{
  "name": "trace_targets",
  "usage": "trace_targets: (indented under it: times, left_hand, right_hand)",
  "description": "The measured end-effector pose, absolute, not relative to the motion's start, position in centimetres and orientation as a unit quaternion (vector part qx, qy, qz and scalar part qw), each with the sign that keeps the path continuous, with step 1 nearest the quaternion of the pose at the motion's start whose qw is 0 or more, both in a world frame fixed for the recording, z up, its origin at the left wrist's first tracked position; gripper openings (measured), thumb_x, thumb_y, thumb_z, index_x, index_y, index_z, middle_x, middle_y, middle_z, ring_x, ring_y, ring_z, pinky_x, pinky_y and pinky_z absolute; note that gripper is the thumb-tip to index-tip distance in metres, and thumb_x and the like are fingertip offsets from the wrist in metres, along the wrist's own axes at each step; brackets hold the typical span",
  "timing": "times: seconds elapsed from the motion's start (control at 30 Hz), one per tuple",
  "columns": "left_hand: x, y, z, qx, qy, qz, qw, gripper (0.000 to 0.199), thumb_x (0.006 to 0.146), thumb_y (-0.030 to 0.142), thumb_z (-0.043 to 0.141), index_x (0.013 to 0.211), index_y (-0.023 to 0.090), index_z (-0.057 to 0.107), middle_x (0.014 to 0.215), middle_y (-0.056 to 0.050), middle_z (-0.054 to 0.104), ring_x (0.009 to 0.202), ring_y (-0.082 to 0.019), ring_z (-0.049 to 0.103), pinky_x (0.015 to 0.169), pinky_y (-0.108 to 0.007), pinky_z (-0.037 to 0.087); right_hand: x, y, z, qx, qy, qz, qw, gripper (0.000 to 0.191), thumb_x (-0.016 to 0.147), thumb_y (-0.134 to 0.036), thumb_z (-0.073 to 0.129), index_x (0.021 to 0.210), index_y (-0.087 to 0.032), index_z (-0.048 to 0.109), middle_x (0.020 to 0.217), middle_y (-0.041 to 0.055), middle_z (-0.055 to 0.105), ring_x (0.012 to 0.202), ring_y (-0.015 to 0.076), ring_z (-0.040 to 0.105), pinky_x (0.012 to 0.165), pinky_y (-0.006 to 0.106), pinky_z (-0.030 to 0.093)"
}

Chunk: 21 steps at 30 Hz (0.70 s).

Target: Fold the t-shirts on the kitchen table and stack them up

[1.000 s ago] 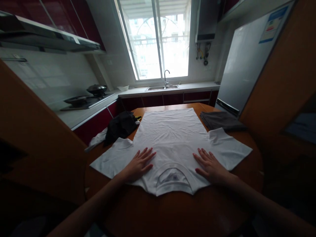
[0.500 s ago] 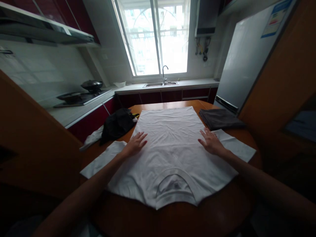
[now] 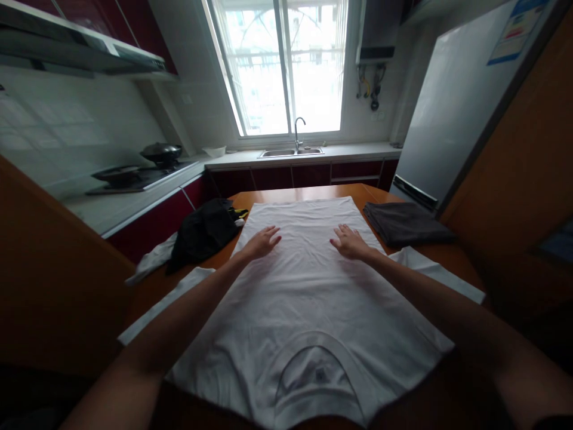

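A white T-shirt [image 3: 308, 292] lies spread out on a wooden table [image 3: 286, 194], its neckline towards me and its hem at the far side. My left hand [image 3: 263, 242] rests on the left half of the shirt's body, fingers stretched forward. On the right half, my right hand [image 3: 350, 242] lies with its fingers spread. Neither hand grips the cloth. My forearms cover parts of both sleeves. Some wrinkles run across the cloth between and around the hands.
Folded dark grey cloth [image 3: 405, 222] sits at the table's right. A black cloth heap [image 3: 203, 233] lies at the left, with a white piece [image 3: 152, 260] beside it. Beyond are a counter with a sink [image 3: 290, 153], a covered pan [image 3: 161, 152] and a fridge [image 3: 452, 113].
Both hands have moved inward and farther forward over the shirt, closer to each other. The view has come nearer to the table, and the neckline appears lower.
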<state>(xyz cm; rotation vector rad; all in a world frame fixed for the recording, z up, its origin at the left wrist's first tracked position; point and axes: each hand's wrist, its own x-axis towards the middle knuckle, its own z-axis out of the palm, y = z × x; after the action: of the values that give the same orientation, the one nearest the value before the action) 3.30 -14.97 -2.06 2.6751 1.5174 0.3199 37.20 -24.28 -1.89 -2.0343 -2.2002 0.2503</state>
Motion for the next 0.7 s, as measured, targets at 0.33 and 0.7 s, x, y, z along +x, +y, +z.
trace_targets:
  times: [0.33, 0.7]
  left_hand:
    - [6.4, -1.7, -2.1, 0.808, 0.576, 0.123, 0.01, 0.053, 0.101, 0.029, 0.033, 0.148, 0.011, 0.047, 0.154, -0.014, 0.047, 0.143, -0.021, 0.043, 0.118, -0.032, 0.03]
    - [6.5, 4.7, -3.8, 0.789, 0.614, 0.015, 0.033, 0.067, 0.099, 0.064, 0.021, 0.157, 0.033, 0.033, 0.168, -0.006, 0.02, 0.153, -0.037, 0.016, 0.117, -0.066, 0.016]
  right_hand:
    - [39.2, -10.9, -2.8, -0.719, -0.685, 0.078, 0.09, 0.06, 0.104, -0.044, 0.029, 0.155, -0.012, 0.034, 0.166, 0.0178, 0.02, 0.154, 0.0275, 0.014, 0.122, 0.052, 0.014]
    - [39.7, -5.8, -6.0, -0.737, -0.667, 0.065, 0.089, 0.069, 0.101, -0.056, 0.026, 0.156, -0.015, 0.033, 0.166, 0.0179, 0.019, 0.154, 0.0286, 0.013, 0.121, 0.054, 0.009]
